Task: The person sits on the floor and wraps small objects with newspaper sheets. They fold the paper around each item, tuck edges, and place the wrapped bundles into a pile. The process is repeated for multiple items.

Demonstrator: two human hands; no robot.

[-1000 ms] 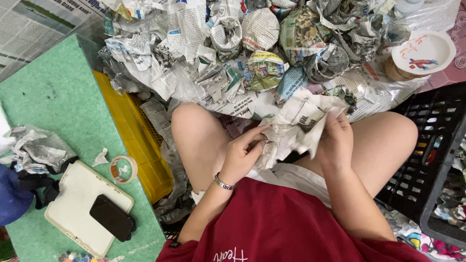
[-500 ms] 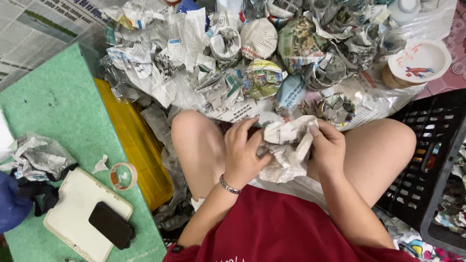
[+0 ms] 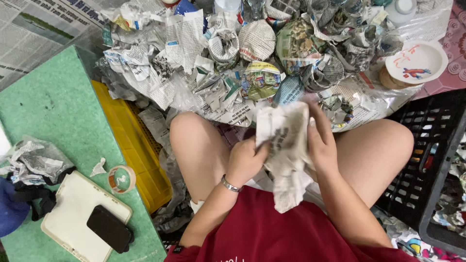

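Floor workspace, cluttered: a heap of crumpled newspaper-wrapped bundles (image 3: 252, 63) fills 12 o'clock, a green mat (image 3: 53, 111) sits at 9 o'clock, a black plastic crate (image 3: 427, 160) at 3 o'clock, a yellow slatted tray (image 3: 136, 145) between mat and knee.

Risks, as I judge them: the thin newsprint could tear where the fingers bunch it. The loose tail hanging toward 6 o'clock could let the wrap come undone. The heap at 12 o'clock is piled loosely, so a knock from a knee could spill it.

The item: a crumpled grey-white newspaper wad (image 3: 286, 150), centre frame above the lap, creased all over; contents not visible. Left hand (image 3: 245, 160) is closed on its 9 o'clock edge. Right hand (image 3: 320, 143) is wrapped around its 3 o'clock side.

Small stuff at 8 o'clock: tape roll (image 3: 121, 178), black phone (image 3: 110, 229) on a white board (image 3: 73, 213).
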